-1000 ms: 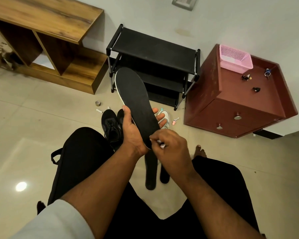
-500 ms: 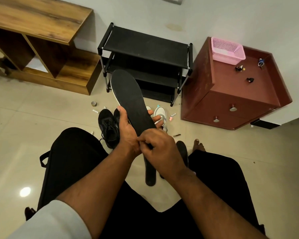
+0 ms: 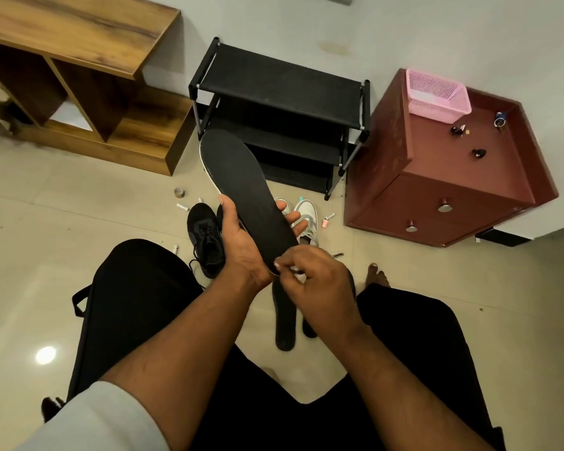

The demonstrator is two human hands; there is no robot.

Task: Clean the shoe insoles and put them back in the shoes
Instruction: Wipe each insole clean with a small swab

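Pale floor tiles (image 3: 30, 255) are spreading under you, a wooden shelf unit (image 3: 79, 76) standing far left; a black shoe (image 3: 205, 239) is waiting by your knee; your left hand (image 3: 241, 245) is gripping the black insole (image 3: 241, 190) near its heel, toe tilted up towards the shoe rack (image 3: 280, 102); your right hand (image 3: 316, 281) is pinching something small and white, probably a wipe, at the heel edge; another insole (image 3: 284, 320) is lying on the floor below; keep the grip firm and work in long strokes heel to toe; a red cabinet (image 3: 453, 177) is sitting right.
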